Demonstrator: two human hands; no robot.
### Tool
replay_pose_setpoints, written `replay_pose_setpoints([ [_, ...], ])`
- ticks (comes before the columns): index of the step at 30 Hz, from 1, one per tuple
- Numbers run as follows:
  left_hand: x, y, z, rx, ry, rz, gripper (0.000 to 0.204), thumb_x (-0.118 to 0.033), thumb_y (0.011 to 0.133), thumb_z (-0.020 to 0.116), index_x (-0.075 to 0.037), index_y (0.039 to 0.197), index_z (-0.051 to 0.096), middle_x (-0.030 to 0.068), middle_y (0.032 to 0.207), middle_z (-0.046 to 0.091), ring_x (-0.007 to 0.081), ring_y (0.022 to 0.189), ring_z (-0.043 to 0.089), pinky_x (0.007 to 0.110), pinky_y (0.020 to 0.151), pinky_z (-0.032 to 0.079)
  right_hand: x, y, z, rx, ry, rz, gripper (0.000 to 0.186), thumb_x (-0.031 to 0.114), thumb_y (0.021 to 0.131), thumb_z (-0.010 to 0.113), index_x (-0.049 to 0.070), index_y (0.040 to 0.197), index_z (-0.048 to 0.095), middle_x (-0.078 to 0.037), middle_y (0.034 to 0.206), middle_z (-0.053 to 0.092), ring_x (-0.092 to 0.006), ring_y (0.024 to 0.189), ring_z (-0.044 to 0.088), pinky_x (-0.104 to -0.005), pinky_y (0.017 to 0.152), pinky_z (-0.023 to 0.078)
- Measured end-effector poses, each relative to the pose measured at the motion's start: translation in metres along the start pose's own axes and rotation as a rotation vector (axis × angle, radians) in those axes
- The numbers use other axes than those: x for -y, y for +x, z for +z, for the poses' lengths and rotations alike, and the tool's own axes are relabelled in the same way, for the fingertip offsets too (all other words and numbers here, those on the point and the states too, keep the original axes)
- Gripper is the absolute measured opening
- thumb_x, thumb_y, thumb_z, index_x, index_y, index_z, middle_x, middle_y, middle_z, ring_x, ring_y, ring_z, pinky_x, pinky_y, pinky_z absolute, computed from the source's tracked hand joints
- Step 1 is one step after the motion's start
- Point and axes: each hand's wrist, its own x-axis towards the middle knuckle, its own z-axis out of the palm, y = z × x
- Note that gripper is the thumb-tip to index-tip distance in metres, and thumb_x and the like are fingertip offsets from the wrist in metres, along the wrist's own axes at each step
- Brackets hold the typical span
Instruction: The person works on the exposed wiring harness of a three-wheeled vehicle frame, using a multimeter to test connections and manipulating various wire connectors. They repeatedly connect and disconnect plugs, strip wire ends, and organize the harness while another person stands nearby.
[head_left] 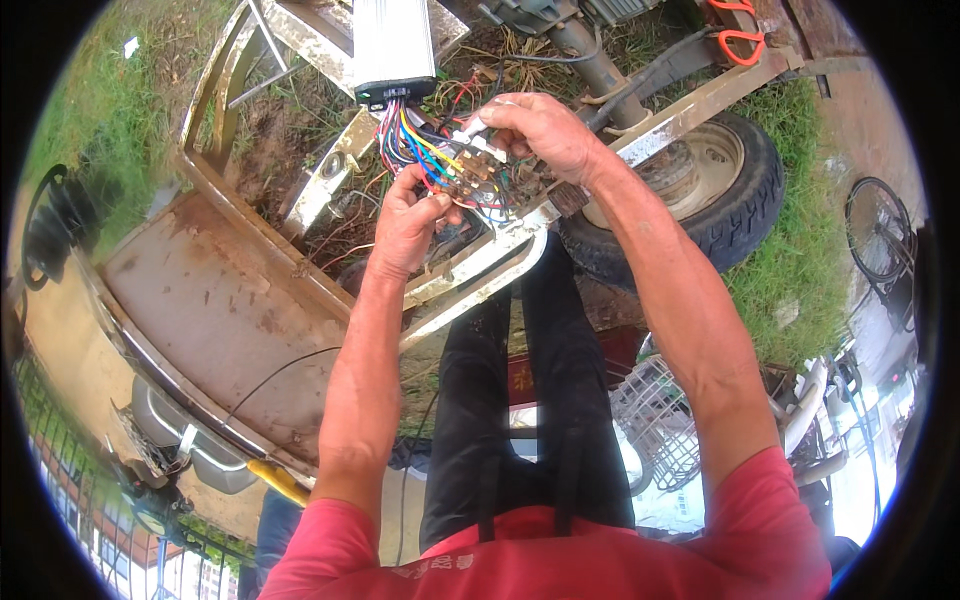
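A silver finned controller box (392, 38) lies on the frame at top, with a bundle of colored wires (420, 140) running down to several small connectors and terminals (468, 175). My left hand (418, 215) is closed, thumb and finger pinching a thin wire beside the terminals. My right hand (540, 135) is closed on a white connector (476, 128) just above them; its fingertips are partly hidden. The wires and terminals sit between my hands, over a rusty cream metal frame (500, 240).
A tire (725, 220) and axle (585, 75) sit right, under orange-handled tools (740, 45). A rusty metal panel (220, 310) spans the left. A wire basket (650, 430) is lower right, a bicycle wheel (875, 240) at far right. Grass and soil (795, 300) surround the frame.
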Motion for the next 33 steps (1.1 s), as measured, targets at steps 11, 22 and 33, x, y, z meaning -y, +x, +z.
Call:
replay_pose_setpoints([
  [11, -0.006, -0.002, 0.006, 0.000, 0.014, 0.009, 0.034, 0.001, 0.088, 0.067, -0.003, 0.120, 0.057, 0.0085, 0.099, 0.070, 0.0165, 0.075, 0.067, 0.029, 0.070, 0.055, 0.007, 0.030, 0.018, -0.245, -0.333, 0.174, 0.040, 0.032, 0.085, 0.079, 0.000, 0.109, 0.077, -0.013, 0.102, 0.076, -0.0203, 0.091, 0.072, -0.0355, 0.085, 0.054],
  [22, -0.008, -0.001, 0.011, -0.049, 0.116, 0.016, 0.029, -0.001, 0.089, 0.070, -0.002, 0.116, 0.059, 0.0074, 0.101, 0.069, 0.0136, 0.076, 0.066, 0.030, 0.070, 0.057, -0.015, 0.045, -0.007, -0.432, -0.263, 0.160, 0.035, 0.027, 0.086, 0.076, 0.003, 0.111, 0.077, -0.012, 0.107, 0.077, -0.0216, 0.099, 0.070, -0.0354, 0.091, 0.053],
  [33, -0.001, -0.002, 0.016, -0.094, 0.140, 0.017, 0.034, -0.001, 0.092, 0.071, 0.000, 0.123, 0.058, 0.0076, 0.107, 0.070, 0.0130, 0.079, 0.067, 0.028, 0.070, 0.056, -0.031, -0.011, -0.022, -0.399, 0.642, -0.062, 0.013, 0.016, 0.102, 0.065, 0.007, 0.111, 0.064, -0.002, 0.095, 0.069, -0.0044, 0.064, 0.046, -0.0196, 0.057, 0.036],
])
